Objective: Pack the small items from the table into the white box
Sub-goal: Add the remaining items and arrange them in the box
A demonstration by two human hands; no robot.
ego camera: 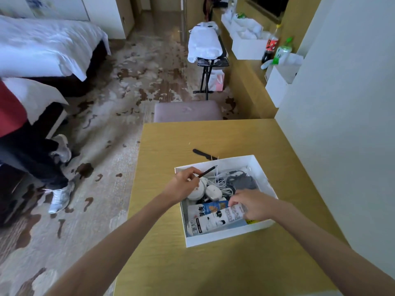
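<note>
Our right hand (253, 205) gripped a printed white packet (215, 223) inside the white box (224, 238); our left hand (181, 186) pinched a thin dark pen (208, 171) over the box's upper-left part.

Soft, even daylight fills the room, strongest toward ten o'clock, where the rumpled white bed linen (42, 45) nearly blows out. The yellow-green wooden table (213, 274) carries only faint, diffuse shadows. Straight lines lean and bow toward three and nine o'clock; corners smear, and fine detail is soft throughout.
</note>
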